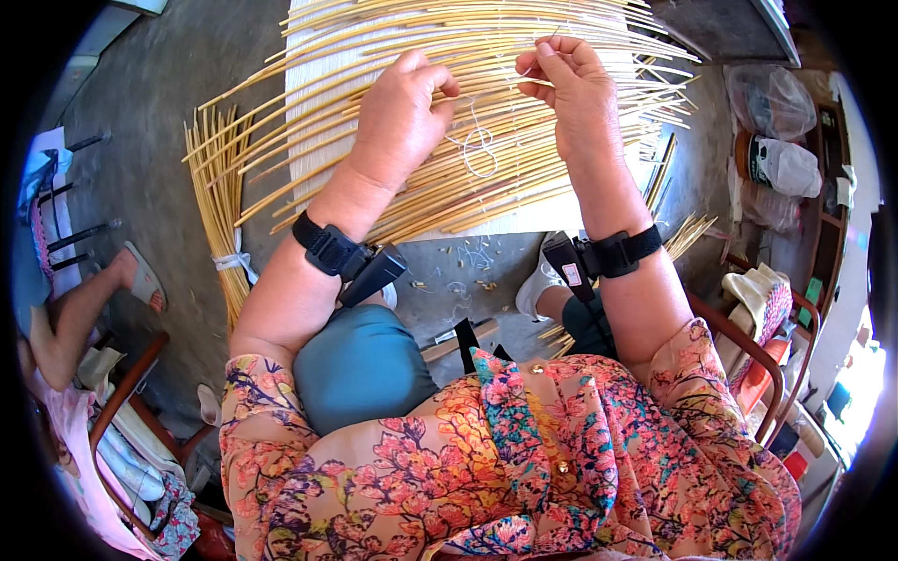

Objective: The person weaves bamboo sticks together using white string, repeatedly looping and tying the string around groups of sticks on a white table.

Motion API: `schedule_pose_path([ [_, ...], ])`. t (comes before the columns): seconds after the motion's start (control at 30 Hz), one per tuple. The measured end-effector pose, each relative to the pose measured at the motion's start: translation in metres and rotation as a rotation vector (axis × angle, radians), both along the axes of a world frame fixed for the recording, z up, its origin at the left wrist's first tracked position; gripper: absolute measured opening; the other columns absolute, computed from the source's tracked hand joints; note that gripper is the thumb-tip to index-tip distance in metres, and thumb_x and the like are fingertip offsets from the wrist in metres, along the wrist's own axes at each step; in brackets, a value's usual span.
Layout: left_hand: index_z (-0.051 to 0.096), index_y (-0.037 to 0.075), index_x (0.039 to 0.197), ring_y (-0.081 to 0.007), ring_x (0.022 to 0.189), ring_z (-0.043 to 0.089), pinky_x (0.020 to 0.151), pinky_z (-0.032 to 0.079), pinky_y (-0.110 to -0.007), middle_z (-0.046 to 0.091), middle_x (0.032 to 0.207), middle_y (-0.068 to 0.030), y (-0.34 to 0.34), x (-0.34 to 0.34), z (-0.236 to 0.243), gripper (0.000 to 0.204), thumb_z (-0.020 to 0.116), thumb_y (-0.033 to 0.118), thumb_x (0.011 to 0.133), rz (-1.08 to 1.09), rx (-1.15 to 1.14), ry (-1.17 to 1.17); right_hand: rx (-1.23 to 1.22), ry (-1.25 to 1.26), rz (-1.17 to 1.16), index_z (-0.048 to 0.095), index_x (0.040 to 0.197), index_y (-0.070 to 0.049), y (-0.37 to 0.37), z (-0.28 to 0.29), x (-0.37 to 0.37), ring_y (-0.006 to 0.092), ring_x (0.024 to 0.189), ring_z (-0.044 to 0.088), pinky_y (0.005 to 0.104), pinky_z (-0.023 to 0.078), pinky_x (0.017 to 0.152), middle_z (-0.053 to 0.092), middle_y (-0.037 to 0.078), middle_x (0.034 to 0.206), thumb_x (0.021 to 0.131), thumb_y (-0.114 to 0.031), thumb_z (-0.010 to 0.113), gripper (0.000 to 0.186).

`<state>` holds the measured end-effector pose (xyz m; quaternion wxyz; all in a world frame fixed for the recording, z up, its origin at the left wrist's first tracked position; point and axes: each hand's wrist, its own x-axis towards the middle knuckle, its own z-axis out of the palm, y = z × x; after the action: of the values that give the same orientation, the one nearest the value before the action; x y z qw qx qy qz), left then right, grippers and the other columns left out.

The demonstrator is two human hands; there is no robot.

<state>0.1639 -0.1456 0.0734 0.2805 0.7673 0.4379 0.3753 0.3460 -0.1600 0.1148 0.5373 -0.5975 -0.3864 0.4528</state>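
Observation:
Pale yellow reed stalks (374, 98) lie side by side in a mat, crossed by rows of white stitching. My left hand (404, 120) is closed above the mat, its thumb and fingers pinching white thread (480, 154). That thread hangs in loose loops over the stalks between my hands. To the right, my right hand (575, 89) is closed in a pinch on the thread. A thin, needle-like sliver stands out above its fingertips, too fine to make out surely. Both hands are raised over the stalks.
Under the mat is a white tabletop (313, 56). A tied bundle of stalks (217, 182) leans at its left. Scraps (458, 266) litter the floor near my feet. Another person's leg (79, 299) shows at far left; chairs (786, 346) and plastic bags (772, 103) stand right.

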Motion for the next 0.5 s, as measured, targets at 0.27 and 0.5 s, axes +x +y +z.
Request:
schedule_pose_path([
  [0.27, 0.066, 0.004, 0.075, -0.0239, 0.069, 0.058, 0.062, 0.047, -0.032, 0.057, 0.077, -0.0075, -0.001, 0.003, -0.015, 0.008, 0.071, 0.006, 0.069, -0.020, 0.018, 0.085, -0.055, 0.110, -0.056, 0.052, 0.098, -0.003, -0.001, 0.002, -0.002, 0.0169, 0.073, 0.063, 0.0266, 0.054, 0.062, 0.062, 0.009, 0.080, 0.094, -0.011, 0.051, 0.009],
  [0.5, 0.064, 0.003, 0.072, -0.0216, 0.064, 0.057, 0.059, 0.045, -0.030, 0.056, 0.073, -0.0068, -0.001, -0.001, -0.024, 0.007, 0.070, 0.005, 0.071, -0.019, 0.002, 0.009, 0.132, 0.519, -0.206, 0.044, 0.089, -0.004, 0.015, 0.003, 0.114, 0.0210, 0.060, 0.057, 0.0299, 0.054, 0.058, 0.058, 0.013, 0.072, 0.098, -0.011, 0.040, 0.012],
])
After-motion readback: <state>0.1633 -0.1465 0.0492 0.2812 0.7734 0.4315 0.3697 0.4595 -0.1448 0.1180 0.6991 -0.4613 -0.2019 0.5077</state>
